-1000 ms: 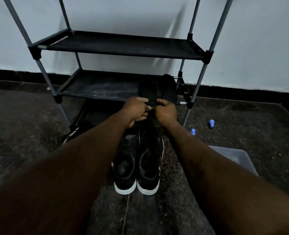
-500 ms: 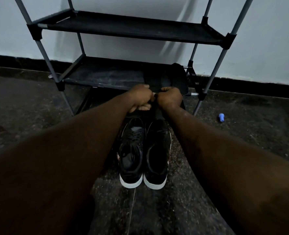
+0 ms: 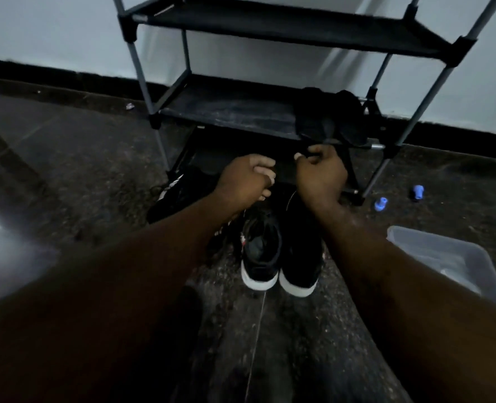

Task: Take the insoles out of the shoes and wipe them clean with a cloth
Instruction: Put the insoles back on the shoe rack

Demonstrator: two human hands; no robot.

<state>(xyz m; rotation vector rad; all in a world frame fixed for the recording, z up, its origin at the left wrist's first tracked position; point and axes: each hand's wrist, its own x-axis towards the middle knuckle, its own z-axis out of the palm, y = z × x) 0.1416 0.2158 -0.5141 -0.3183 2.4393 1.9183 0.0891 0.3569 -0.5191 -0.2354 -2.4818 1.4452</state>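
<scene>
Two black shoes with white soles stand side by side on the floor, the left shoe [image 3: 259, 257] and the right shoe [image 3: 302, 257], heels toward me. My left hand [image 3: 245, 181] hovers over their toe ends with its fingers curled in; nothing shows in it. My right hand [image 3: 320, 174] is just right of it, pinching the lower edge of a black floppy piece [image 3: 328, 120] that lies on the rack's lower shelf and hangs over its front. I cannot tell whether that piece is an insole or a cloth. The insides of the shoes are too dark to read.
A metal shoe rack [image 3: 229, 109] with black fabric shelves stands against the wall. Another dark shoe [image 3: 177, 196] lies left of the pair. A clear plastic bin [image 3: 470, 257] sits at the right. Two small blue objects [image 3: 381, 203] [image 3: 418, 191] lie on the dark floor.
My hands were pressed together at the shelf edge; now they are apart, the left one lower. The view has swung left, so the rack sits further right.
</scene>
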